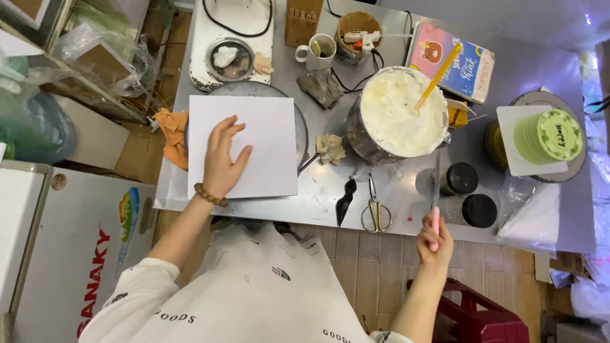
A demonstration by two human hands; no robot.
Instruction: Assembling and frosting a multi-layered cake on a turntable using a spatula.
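Steel table [330, 203] — scissors [375, 213], mug [316, 52], cream bucket [401, 114]

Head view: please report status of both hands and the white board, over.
Left hand flat on white square board, which lies on the turntable. Right hand grips a pink-handled spatula at table edge. Scissors lie between the hands.

Left hand [223, 160] is flat on a white square board [267, 143] sitting on a turntable [304, 136], left-center of the frame. Right hand [434, 236] at the tabletop [318, 200] edge, lower right, has its grip closed on a pink-handled spatula [436, 190]. A big bowl of white cream [401, 114] sits center with a yellow stick [438, 76] in it, scissors [376, 213] just below.
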